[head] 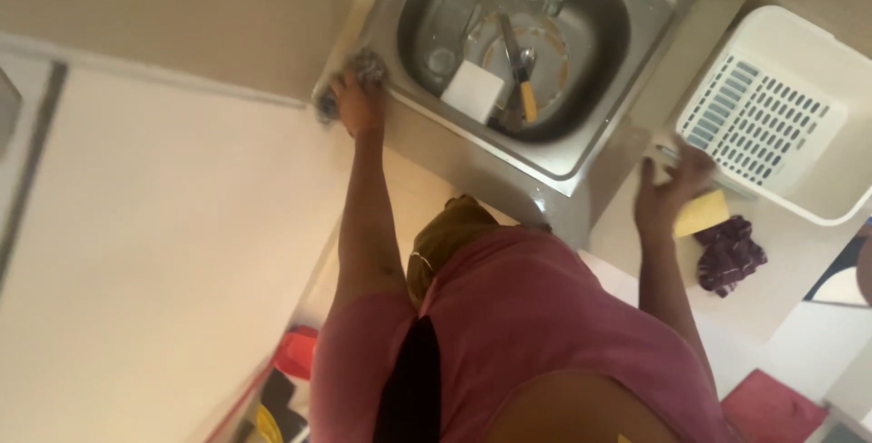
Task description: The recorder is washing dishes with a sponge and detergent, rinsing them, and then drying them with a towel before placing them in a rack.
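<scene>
Pink clothing (pixel 536 316) fills the near frame, hiding the counter edge below. Farther out, the right hand (pixel 668 190) hovers spread wide, holding nothing, just beside a yellow sponge (pixel 701 213) and dark cloth (pixel 729 254). The left hand (pixel 357 102) presses a blurred steel scrubber (pixel 366 68) on the sink (pixel 581 157) corner; its grip is hard to make out. Dishes inside blur together.

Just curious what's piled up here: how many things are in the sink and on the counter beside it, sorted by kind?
In the sink:
Plates: 1
Knives: 1
White square items: 1
Glasses: 1

On the counter:
Scrubbers under the left hand: 1
Yellow sponges by the right hand: 1
Purple cloths: 1
White drying racks: 1

Total: 8
</scene>
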